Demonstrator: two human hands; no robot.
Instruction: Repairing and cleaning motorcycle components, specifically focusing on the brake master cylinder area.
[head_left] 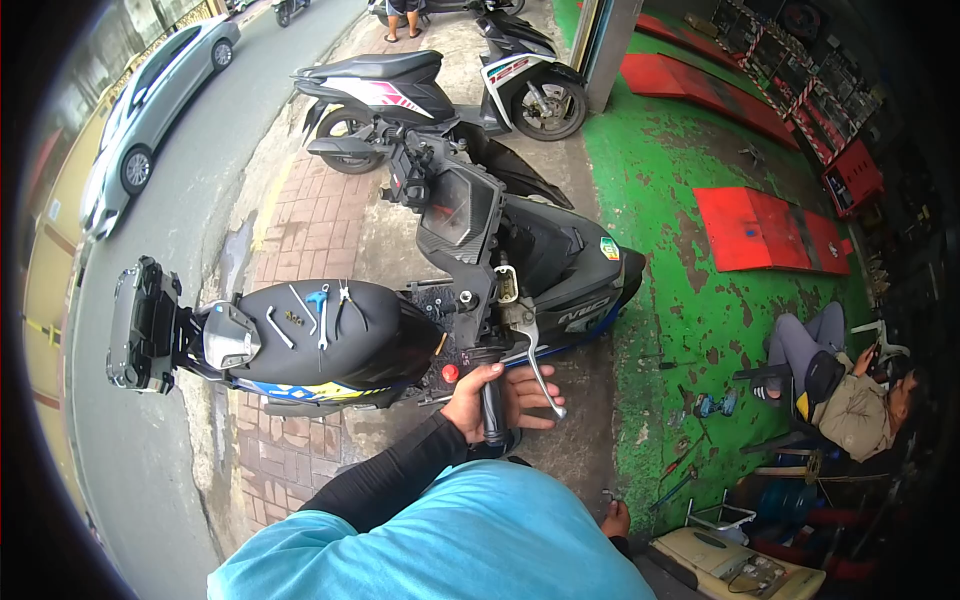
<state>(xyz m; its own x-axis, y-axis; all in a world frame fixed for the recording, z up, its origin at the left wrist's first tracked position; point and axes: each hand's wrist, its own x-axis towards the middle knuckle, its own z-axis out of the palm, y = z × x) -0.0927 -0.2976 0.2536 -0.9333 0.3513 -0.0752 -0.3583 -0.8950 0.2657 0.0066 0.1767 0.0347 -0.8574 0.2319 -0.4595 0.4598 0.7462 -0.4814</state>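
Observation:
A black scooter [590, 260] with bare, partly stripped handlebars stands across the middle. My left hand [462, 405], in a black sleeve, is closed round its black handlebar grip [493, 415]; the fingers reach past the grip beneath the silver brake lever [538, 365]. Low beside my blue shirt, my right hand [617, 521] is curled, with a small metallic bit at its fingertips that is too small to name. Lying on the scooter's black seat [375, 345] are a combination wrench [322, 330], pliers [345, 300], hex keys [279, 328] and a few small fasteners [293, 318].
Behind stands a white-and-black scooter [400, 90]. A silver car [150, 110] is on the road at left. Red ramps [770, 230] rest on the green floor [650, 150]. At right a seated person [850, 400] is near scattered tools and a blue power tool [716, 404].

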